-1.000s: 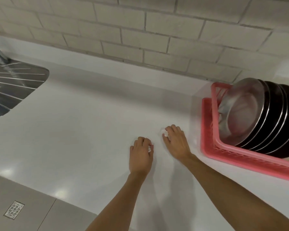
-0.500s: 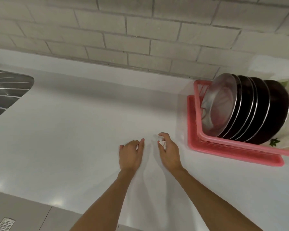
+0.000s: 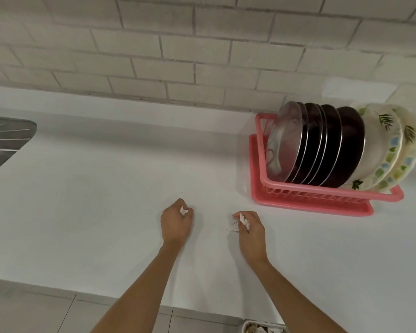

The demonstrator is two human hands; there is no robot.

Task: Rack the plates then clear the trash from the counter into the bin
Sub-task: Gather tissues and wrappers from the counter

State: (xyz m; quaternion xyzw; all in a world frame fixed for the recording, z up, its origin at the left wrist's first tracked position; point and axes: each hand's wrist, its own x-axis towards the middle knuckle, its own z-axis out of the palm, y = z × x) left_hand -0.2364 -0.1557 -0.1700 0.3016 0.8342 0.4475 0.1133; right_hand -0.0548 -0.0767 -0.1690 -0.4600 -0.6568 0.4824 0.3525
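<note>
My left hand (image 3: 176,223) is curled over the white counter (image 3: 94,212) and grips a small crumpled white paper scrap (image 3: 183,210). My right hand (image 3: 250,230) holds another crumpled white scrap (image 3: 243,220) between thumb and fingers, with a bit of it hanging toward the counter. Right of both hands stands a pink dish rack (image 3: 310,198) with several steel plates (image 3: 305,145) and patterned ceramic plates (image 3: 389,150) upright in it. A bin (image 3: 262,328) with trash inside shows at the bottom edge, below the counter.
A steel sink drainboard (image 3: 5,140) lies at the far left. A tiled wall (image 3: 202,49) runs behind the counter. Grey floor tiles (image 3: 34,308) lie below the counter's front edge.
Both hands have lifted from the counter and drawn apart, each now curled round a paper scrap. The view has pulled back and shows the whole rack and the bin.
</note>
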